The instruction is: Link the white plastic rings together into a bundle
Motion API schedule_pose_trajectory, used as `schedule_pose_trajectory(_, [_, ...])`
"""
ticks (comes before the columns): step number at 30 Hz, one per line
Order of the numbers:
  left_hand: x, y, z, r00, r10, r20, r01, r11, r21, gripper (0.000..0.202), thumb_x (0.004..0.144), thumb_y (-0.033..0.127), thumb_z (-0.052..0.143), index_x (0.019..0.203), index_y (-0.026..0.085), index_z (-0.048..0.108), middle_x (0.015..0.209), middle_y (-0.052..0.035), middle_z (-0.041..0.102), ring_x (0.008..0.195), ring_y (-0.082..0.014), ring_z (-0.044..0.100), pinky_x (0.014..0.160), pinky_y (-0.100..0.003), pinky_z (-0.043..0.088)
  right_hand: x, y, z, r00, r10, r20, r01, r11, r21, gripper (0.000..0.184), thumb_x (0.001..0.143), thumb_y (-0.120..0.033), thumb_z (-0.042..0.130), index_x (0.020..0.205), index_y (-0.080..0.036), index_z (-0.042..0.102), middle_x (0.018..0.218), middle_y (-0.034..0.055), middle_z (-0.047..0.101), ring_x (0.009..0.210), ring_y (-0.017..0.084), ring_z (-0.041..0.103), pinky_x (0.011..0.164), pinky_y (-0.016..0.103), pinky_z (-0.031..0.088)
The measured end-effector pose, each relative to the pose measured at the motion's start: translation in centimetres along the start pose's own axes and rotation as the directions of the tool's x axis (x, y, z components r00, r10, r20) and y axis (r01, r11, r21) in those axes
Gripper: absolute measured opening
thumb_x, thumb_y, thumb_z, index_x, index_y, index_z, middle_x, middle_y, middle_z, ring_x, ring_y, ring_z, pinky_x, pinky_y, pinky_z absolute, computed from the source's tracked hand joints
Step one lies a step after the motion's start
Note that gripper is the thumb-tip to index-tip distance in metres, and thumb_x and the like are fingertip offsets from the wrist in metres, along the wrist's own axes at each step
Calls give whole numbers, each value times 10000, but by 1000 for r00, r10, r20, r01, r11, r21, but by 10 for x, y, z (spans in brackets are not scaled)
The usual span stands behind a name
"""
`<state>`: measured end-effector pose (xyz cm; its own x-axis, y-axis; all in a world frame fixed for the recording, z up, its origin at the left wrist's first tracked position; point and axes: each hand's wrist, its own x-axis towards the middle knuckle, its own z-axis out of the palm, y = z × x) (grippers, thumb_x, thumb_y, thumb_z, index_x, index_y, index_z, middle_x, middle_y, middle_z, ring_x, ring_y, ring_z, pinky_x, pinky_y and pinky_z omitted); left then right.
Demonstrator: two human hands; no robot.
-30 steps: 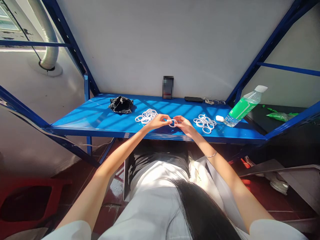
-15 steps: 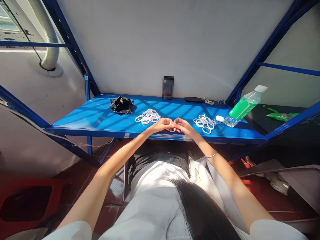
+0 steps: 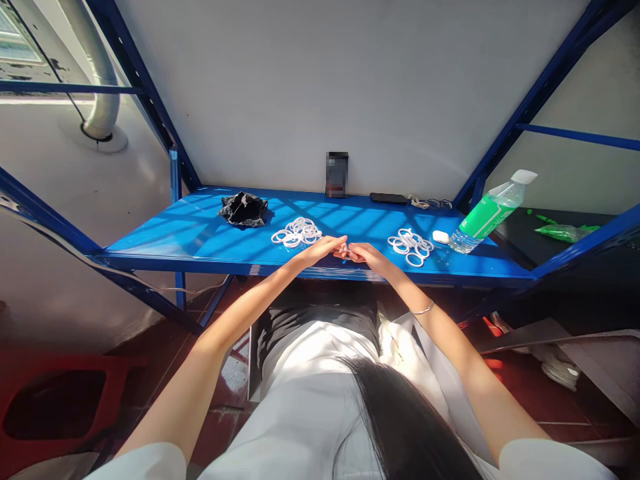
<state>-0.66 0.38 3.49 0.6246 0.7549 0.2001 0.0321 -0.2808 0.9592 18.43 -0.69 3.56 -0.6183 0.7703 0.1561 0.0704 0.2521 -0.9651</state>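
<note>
My left hand (image 3: 324, 249) and my right hand (image 3: 363, 253) meet at the front edge of the blue table, fingertips almost touching. Both have their fingers bent and closed. A small bit of white, apparently a white ring (image 3: 345, 249), shows between the fingertips, mostly hidden by them. Just beyond my left hand lies a loose pile of white rings (image 3: 297, 233). To the right of my right hand is another spread of white rings (image 3: 411, 245), lying flat and overlapping.
On the blue table (image 3: 190, 233) stand a crumpled, open black bag (image 3: 244, 210), a dark upright box (image 3: 337, 175) and a tilted-looking bottle (image 3: 485, 217) with a green label. A black phone (image 3: 389, 199), a cable (image 3: 429, 203) and a small white case (image 3: 441, 237) lie at right.
My left fingers have straightened somewhat and now reach over the right fingertips. My right fingers have curled in more. The ring piles have not moved.
</note>
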Motion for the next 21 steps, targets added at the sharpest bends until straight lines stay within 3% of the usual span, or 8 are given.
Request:
schedule_pose_trajectory(4, [2, 3, 9, 1000, -21, 21, 23, 997, -73, 558, 915, 637, 434, 591, 185, 480, 610, -2, 470, 656, -142, 492, 750, -337, 468, 0, 3, -2, 1000, -11, 28, 10, 1000, 6, 620, 856, -725, 536, 539, -234, 328, 570, -46, 233, 570, 127, 217, 589, 310, 288])
schedule_pose_trajectory(9, [3, 7, 17, 999, 37, 34, -29, 982, -188, 629, 877, 693, 507, 515, 217, 311, 530, 34, 290, 568, -130, 392, 658, -339, 445, 0, 7, -7, 999, -15, 28, 13, 998, 66, 663, 846, -716, 550, 504, -234, 248, 528, -56, 212, 542, 119, 216, 569, 301, 275])
schedule_pose_trajectory(12, [4, 6, 18, 998, 52, 26, -44, 968, -248, 649, 855, 725, 521, 523, 220, 285, 522, 48, 248, 545, -129, 390, 627, -334, 438, 1, 9, -9, 1000, -17, 16, 15, 995, 103, 638, 864, -684, 540, 502, -230, 276, 526, -55, 244, 536, 115, 262, 577, 292, 307])
schedule_pose_trajectory(14, [5, 3, 16, 997, 71, -2, -69, 970, -235, 637, 857, 719, 523, 526, 211, 328, 517, 45, 285, 553, -130, 415, 628, -322, 435, 2, 10, -10, 1000, -19, -21, 21, 997, 80, 577, 866, -652, 551, 527, -222, 369, 550, -44, 327, 550, 115, 323, 579, 282, 334])
schedule_pose_trajectory(18, [3, -6, 8, 987, 122, -107, -123, 992, -2, 587, 887, 685, 480, 567, 196, 424, 548, 18, 408, 605, -145, 464, 635, -303, 415, 4, 14, -4, 974, -115, -194, 90, 987, -131, 382, 890, -562, 525, 760, -207, 574, 759, 17, 575, 679, 155, 515, 653, 296, 441])
schedule_pose_trajectory(21, [1, -8, -2, 953, 223, -207, -124, 906, 404, 523, 957, 595, 400, 646, 189, 509, 624, -18, 516, 656, -166, 490, 657, -312, 409, 1, 14, 3, 916, -283, -284, 96, 842, -530, 236, 928, -402, 478, 945, -212, 617, 1021, 76, 651, 946, 223, 593, 871, 376, 474])
